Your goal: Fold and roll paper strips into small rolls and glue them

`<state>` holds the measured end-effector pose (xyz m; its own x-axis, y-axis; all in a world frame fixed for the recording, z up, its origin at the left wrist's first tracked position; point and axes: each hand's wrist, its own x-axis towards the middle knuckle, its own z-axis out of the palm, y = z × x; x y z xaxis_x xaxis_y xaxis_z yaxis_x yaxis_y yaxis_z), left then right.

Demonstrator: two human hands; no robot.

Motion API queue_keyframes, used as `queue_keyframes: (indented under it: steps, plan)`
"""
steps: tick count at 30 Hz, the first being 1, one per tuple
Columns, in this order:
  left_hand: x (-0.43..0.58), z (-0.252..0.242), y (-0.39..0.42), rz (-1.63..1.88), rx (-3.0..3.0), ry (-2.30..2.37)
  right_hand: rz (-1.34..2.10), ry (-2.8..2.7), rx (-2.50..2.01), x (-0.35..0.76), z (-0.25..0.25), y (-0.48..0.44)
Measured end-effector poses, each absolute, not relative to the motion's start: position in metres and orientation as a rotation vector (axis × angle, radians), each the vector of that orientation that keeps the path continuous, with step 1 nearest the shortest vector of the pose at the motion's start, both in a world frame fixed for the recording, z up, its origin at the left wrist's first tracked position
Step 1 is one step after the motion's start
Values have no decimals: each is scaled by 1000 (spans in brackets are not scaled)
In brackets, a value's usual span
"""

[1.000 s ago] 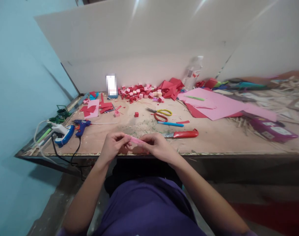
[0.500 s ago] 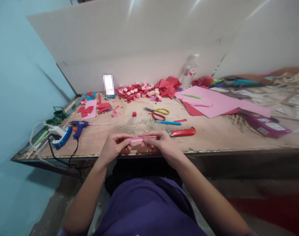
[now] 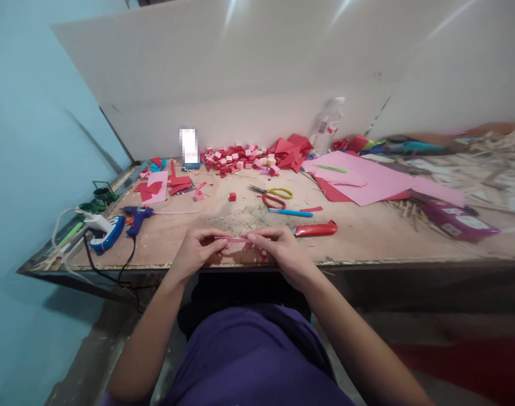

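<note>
A narrow pink paper strip (image 3: 237,240) is stretched between my two hands, just above the table's front edge. My left hand (image 3: 202,246) pinches its left end between thumb and fingers. At the other end my right hand (image 3: 272,243) grips it the same way. To the right of my right hand lies a knife with a red handle (image 3: 316,229); part of it is hidden by the hand. Beyond the hands are a blue pen-like tool (image 3: 291,212), scissors (image 3: 276,194) with yellow and red handles, and a small red paper cube (image 3: 232,197).
Many small red and pink paper cubes (image 3: 240,158) are heaped at the back, beside a phone (image 3: 190,149). A plastic bottle (image 3: 328,125) and pink paper sheets (image 3: 367,180) are on the right. On the left lie a glue gun (image 3: 137,219) and a corded power strip (image 3: 108,235).
The pink strip has tilted, so less of its face shows, and it now reaches further left between the hands. Both hands keep hold of it in nearly the same place.
</note>
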<state>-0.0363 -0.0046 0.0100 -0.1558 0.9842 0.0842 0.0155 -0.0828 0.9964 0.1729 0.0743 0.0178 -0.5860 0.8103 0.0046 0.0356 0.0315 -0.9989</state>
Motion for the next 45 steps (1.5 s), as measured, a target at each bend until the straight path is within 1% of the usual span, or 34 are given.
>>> queue_keyframes:
  steps: [11, 17, 23, 26, 30, 38, 45]
  plan:
    - [-35, 10, -2, 1182, 1142, 1286, 1536, -1762, -883, 173, 20, 75]
    - [-38, 6, -1, 1174, 1173, 1310, 1472, -1797, -925, 172, 23, 72]
    - [-33, 12, -2, 1133, 1255, 1317, 1387, -1880, -939, 173, 23, 75]
    - [-33, 14, -3, 1117, 1323, 1353, 1430, -1847, -928, 173, 25, 74]
    - [-37, 10, -2, 1148, 1303, 1310, 1597, -1710, -875, 174, 27, 70]
    - [-38, 6, -2, 1154, 1300, 1292, 1811, -1542, -814, 173, 18, 79]
    - [-39, 5, -2, 1151, 1320, 1298, 1641, -1721, -899, 174, 23, 73]
